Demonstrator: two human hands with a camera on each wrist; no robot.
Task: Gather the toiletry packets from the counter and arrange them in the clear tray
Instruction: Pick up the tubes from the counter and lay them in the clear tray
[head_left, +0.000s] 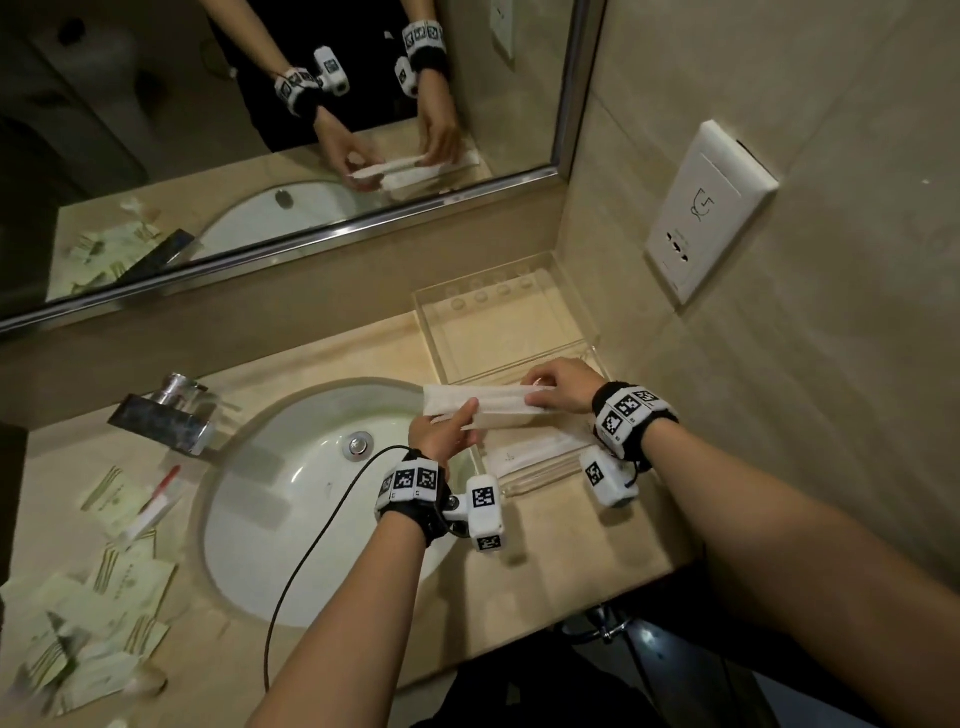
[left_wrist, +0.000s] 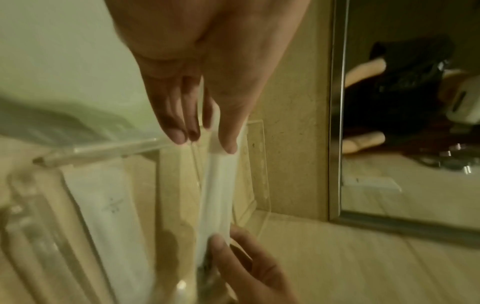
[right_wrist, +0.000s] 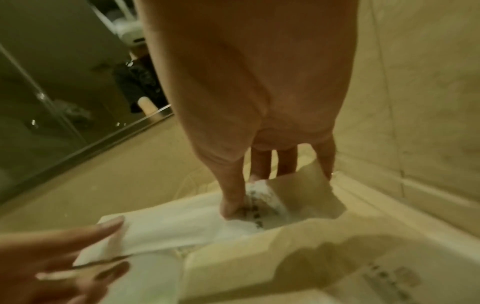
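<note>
Beige tabletop (head_left: 332, 358) with sink (head_left: 311, 499). Over the clear tray (head_left: 566, 312), left hand (head_left: 441, 431) and right hand (head_left: 561, 387) each pinch one end of a long white packet (head_left: 488, 405). More packets (head_left: 98, 613) lie beyond the sink from the tray.

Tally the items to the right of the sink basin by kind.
Long white paper packets: 2 (held packet pinched between the left hand and right hand; second packet lying in the tray's near compartment)
Clear acrylic tray: 1
Total: 3

no legible text, faint unreadable print on white packet (left_wrist: 111, 205), black-and-white coded tags on wristbands (head_left: 413, 480)
</note>
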